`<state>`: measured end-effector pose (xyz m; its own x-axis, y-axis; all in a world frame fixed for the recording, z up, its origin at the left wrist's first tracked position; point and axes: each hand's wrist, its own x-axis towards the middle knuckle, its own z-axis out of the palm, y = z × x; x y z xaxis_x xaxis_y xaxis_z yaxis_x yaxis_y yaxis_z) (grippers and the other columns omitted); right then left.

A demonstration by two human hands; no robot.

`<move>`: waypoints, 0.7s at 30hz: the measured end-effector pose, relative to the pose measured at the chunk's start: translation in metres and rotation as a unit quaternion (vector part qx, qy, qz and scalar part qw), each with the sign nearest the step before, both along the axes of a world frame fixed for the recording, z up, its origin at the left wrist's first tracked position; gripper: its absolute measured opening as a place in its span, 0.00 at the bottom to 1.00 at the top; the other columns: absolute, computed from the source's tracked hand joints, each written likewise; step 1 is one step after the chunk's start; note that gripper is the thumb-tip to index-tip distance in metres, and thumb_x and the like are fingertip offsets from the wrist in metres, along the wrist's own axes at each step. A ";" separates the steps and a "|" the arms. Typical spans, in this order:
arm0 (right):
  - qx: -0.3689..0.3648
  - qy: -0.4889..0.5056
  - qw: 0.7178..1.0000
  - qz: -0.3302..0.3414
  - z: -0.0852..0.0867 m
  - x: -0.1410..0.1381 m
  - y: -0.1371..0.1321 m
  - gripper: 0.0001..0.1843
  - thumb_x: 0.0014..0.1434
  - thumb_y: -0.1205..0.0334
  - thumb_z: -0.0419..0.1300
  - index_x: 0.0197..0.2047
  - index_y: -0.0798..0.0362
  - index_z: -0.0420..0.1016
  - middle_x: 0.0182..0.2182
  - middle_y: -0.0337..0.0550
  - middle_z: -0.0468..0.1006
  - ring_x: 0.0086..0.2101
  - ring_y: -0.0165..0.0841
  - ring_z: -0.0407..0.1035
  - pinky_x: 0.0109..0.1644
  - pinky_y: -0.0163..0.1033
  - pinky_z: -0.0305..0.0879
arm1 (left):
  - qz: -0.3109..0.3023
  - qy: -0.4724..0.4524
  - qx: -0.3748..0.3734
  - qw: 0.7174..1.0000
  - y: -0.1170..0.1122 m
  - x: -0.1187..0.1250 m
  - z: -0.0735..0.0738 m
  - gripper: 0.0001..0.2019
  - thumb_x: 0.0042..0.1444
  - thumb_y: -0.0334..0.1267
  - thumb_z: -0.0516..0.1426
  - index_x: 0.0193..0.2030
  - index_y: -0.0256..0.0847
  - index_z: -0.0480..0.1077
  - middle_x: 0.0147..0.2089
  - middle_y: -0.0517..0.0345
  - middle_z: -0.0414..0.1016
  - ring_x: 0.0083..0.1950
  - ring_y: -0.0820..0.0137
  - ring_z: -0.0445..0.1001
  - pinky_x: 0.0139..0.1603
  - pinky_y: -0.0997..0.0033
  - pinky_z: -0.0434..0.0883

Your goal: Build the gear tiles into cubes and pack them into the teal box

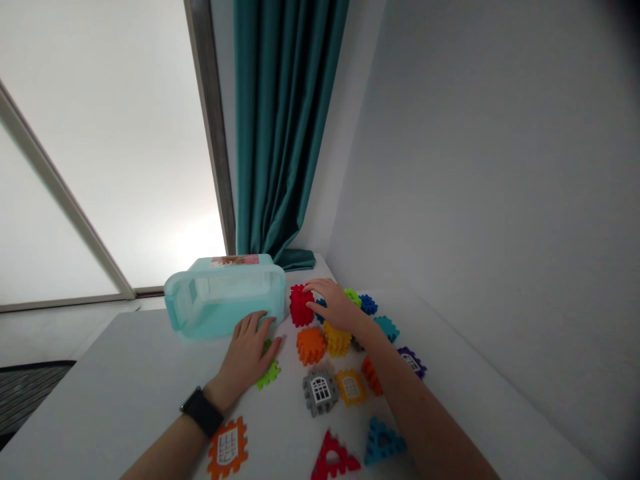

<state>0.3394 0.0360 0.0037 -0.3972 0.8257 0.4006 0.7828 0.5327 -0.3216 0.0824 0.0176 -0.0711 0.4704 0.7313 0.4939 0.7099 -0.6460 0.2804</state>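
My left hand [246,355] lies flat next to a clear aqua plastic tub [225,297], which rests on its side. Under its fingers is a lime-green toothed piece [267,375], partly hidden. My right hand [334,307] has its fingertips on a red toothed block [301,305]. Beneath that hand stand an orange block [311,345] and a yellow block [337,339]. A grey window piece [320,392] lies nearer me, beside a yellow window piece [351,387]. Whether my right hand grips the red block, I cannot tell.
Several more toothed pieces, including a red triangle [333,459] and a blue triangle [383,443], lie on the white table [135,373]. A white wall [475,167] runs along its right edge. A teal curtain [285,120] hangs behind, and a bright window [100,147] is at left.
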 end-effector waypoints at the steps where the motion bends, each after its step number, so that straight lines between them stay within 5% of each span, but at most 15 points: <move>1: -0.002 0.002 1.000 0.002 -0.001 0.000 0.001 0.15 0.63 0.63 0.59 0.53 0.51 0.74 0.54 0.49 0.76 0.55 0.40 0.66 0.61 0.51 0.62 | -0.004 -0.002 -0.007 1.000 0.000 0.000 -0.002 0.16 0.64 0.43 0.53 0.55 0.41 0.68 0.57 0.44 0.69 0.59 0.53 0.66 0.57 0.46 0.67; 21: -0.020 0.012 1.000 0.018 -0.007 0.006 0.012 0.13 0.62 0.64 0.59 0.51 0.52 0.73 0.53 0.49 0.77 0.55 0.41 0.67 0.60 0.51 0.63 | -0.022 -0.009 -0.045 0.999 -0.004 -0.001 0.004 0.13 0.64 0.42 0.53 0.52 0.42 0.70 0.55 0.46 0.71 0.57 0.54 0.68 0.57 0.45 0.68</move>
<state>0.3459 0.0476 -0.0038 -0.4170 0.8270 0.3771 0.7553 0.5461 -0.3623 0.0818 0.0138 -0.0669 0.4950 0.7518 0.4356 0.6749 -0.6485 0.3521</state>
